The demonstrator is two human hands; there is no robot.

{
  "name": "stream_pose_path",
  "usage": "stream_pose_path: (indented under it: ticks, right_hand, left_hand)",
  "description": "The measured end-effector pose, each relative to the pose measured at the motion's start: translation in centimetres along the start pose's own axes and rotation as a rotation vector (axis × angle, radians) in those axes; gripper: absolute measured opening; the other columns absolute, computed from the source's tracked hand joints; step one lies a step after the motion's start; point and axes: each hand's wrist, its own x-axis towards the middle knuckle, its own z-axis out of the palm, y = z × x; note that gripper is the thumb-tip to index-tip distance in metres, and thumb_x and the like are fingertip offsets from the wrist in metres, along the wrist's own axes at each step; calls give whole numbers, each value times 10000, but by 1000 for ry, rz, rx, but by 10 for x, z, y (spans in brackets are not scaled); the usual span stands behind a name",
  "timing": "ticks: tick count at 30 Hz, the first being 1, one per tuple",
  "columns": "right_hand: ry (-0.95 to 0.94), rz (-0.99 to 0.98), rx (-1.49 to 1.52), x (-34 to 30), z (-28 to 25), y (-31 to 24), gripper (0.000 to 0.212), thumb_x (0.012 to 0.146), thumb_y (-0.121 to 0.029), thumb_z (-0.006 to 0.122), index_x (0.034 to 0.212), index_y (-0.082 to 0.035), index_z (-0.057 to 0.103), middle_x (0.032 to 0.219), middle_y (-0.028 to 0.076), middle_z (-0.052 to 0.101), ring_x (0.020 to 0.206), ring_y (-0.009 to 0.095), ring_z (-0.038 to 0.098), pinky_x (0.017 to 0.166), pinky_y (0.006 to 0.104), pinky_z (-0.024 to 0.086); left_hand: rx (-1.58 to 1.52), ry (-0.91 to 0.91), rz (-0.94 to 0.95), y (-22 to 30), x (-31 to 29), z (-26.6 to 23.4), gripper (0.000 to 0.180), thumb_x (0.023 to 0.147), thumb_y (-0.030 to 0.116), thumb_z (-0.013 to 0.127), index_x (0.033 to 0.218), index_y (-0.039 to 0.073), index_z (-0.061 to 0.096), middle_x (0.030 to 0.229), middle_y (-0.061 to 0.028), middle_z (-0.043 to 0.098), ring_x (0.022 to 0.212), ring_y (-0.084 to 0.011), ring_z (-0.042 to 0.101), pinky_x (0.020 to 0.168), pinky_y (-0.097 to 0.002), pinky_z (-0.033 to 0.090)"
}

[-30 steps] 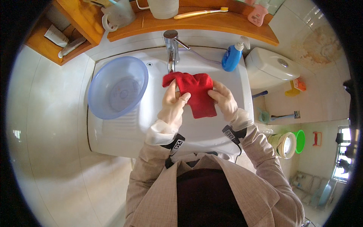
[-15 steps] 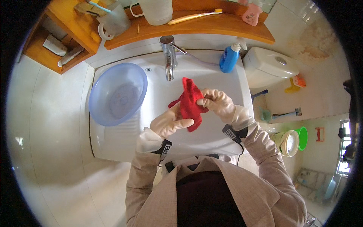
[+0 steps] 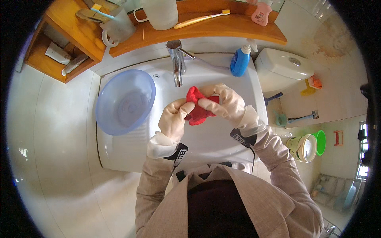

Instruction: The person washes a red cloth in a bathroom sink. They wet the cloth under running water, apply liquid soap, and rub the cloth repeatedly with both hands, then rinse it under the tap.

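Note:
A small red cloth (image 3: pixel 198 116), crumpled and partly hidden by fingers, is held up over the white sink (image 3: pixel 214 146), below and in front of the chrome faucet (image 3: pixel 176 63). My left hand (image 3: pixel 173 119), in a pale rubber glove, pinches its left side between thumb and fingers. From the right, my right hand (image 3: pixel 228 104), gloved the same way, grips the cloth with its thumb across the front. Both thumbs nearly meet on the fabric. What kind of cloth piece it is, I cannot tell.
A translucent blue basin (image 3: pixel 105 103) rests tilted on the sink's left side. On the back right corner stands a blue pump bottle (image 3: pixel 240 61). Behind runs a wooden shelf (image 3: pixel 230 31) with a toothbrush (image 3: pixel 202 18) and mugs. The toilet tank (image 3: pixel 281 65) is to the right.
My left hand has turned from lying under the cloth to pinching its edge. The cloth is bunched smaller between both hands, and my right hand has shifted slightly up and left.

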Motion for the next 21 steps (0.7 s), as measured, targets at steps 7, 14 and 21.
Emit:
stream_pose_path:
  ticks: [7,14,21]
  right_hand:
    - [258,81,628,4,27,15,173,988,-186,572,975,-18,611,834,-4,621,748,72,547,663,255,486]
    - [173,175,477,6,22,26,335,964,-332,588,1039,-7,610,926,37,635,809,118,576,729,292,488]
    - [-113,335,352,9,17,47,347,941,-334,636,1147,-55,644,986,29,676,885,128,608,786,287,487]
  left_hand:
    - [-182,77,-25,-2,-2,-3,291,945,258,652,1040,-17,641,877,-22,649,794,-104,584,768,-258,480]
    - [-145,145,-28,10,0,10,345,899,316,704,1045,19,607,885,-31,646,783,-113,590,746,-266,484]
    - [-227,263,-79,-1,10,1,324,897,298,690,1057,31,602,951,-46,664,834,-136,628,753,-283,500]
